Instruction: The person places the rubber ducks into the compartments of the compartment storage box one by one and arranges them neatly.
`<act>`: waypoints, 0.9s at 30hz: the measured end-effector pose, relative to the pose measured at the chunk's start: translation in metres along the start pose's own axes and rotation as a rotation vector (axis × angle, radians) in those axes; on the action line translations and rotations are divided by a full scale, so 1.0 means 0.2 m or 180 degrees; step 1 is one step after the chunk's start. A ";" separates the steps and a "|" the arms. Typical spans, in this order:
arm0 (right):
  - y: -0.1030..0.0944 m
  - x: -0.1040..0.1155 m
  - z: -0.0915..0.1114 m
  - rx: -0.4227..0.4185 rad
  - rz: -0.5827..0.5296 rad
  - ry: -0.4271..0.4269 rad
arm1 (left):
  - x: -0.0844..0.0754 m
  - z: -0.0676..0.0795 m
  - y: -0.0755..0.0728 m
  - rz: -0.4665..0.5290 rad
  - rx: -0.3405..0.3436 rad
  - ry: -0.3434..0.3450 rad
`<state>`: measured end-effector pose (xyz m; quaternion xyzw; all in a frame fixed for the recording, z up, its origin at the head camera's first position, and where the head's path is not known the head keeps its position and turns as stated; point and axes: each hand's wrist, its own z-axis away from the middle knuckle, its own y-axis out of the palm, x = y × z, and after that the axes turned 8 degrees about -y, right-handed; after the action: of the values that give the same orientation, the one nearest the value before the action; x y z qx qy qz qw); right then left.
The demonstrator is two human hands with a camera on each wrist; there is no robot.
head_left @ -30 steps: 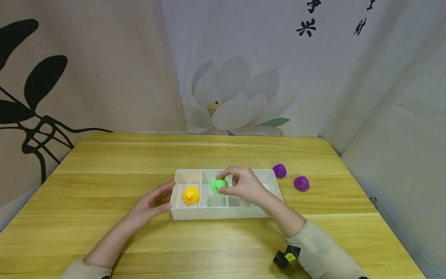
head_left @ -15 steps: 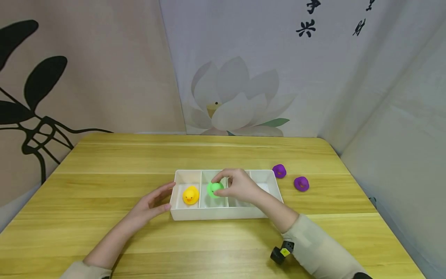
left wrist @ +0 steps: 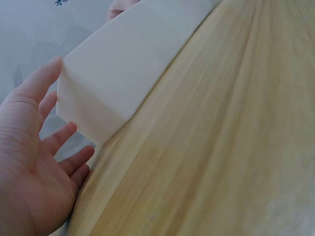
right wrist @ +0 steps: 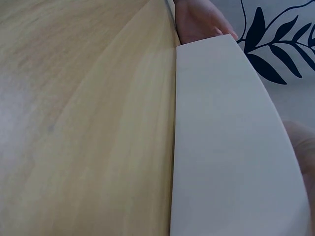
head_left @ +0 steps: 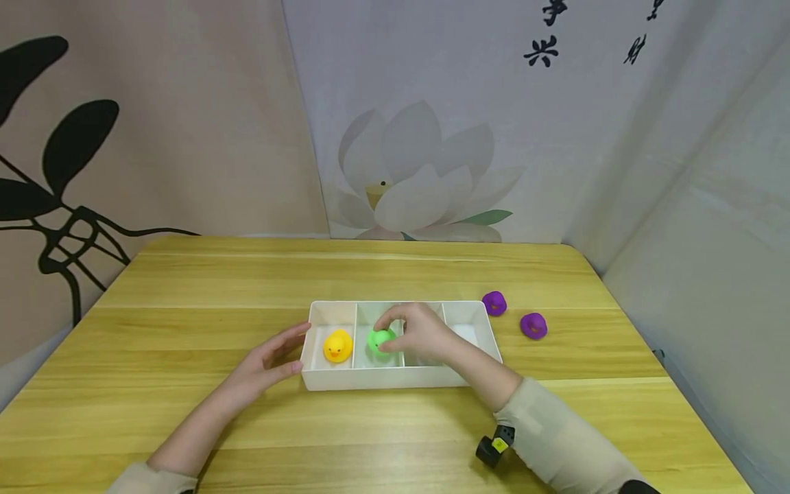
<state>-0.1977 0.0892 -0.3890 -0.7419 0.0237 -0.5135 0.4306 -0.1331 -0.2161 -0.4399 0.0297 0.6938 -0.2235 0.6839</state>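
Observation:
A white divided tray [head_left: 382, 379] stands lengthwise on the table. In its leftmost compartment sits a yellow rubber duck [head_left: 337, 346]. My right hand [head_left: 426, 333] reaches over the tray and pinches a green rubber duck [head_left: 378, 341] between thumb and index finger, low in the second compartment from the left. The tray wall [right wrist: 221, 137] hides this grip in the right wrist view. My left hand [head_left: 265, 363] is at the tray's left end, its fingers loosely extended. Its thumb tip meets the tray's corner in the left wrist view, the other fingers spread beside the end wall [left wrist: 88, 110].
Two small purple toys lie on the wooden table [head_left: 247, 274] to the right: one purple toy [head_left: 494, 303] close by the tray's back right corner, the other purple toy [head_left: 533, 326] farther right. A printed curtain [head_left: 432, 103] hangs behind the table.
My right hand has moved a little left and lowered the green rubber duck into the second compartment. My left hand and the tray have stayed in place.

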 end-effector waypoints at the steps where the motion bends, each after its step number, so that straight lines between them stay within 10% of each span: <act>1: 0.00 0.00 0.00 0.0019 0.0013 0.0002 | 0.00 0.00 0.00 -0.0004 -0.0004 0.0002; 27: 0.02 0.01 -0.04 0.0192 0.0294 0.0129 | 0.00 0.00 0.00 -0.0062 -0.0018 0.0015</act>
<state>-0.2025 0.0810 -0.3898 -0.7161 0.0511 -0.5084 0.4755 -0.1337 -0.2158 -0.4398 0.0215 0.6963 -0.2281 0.6802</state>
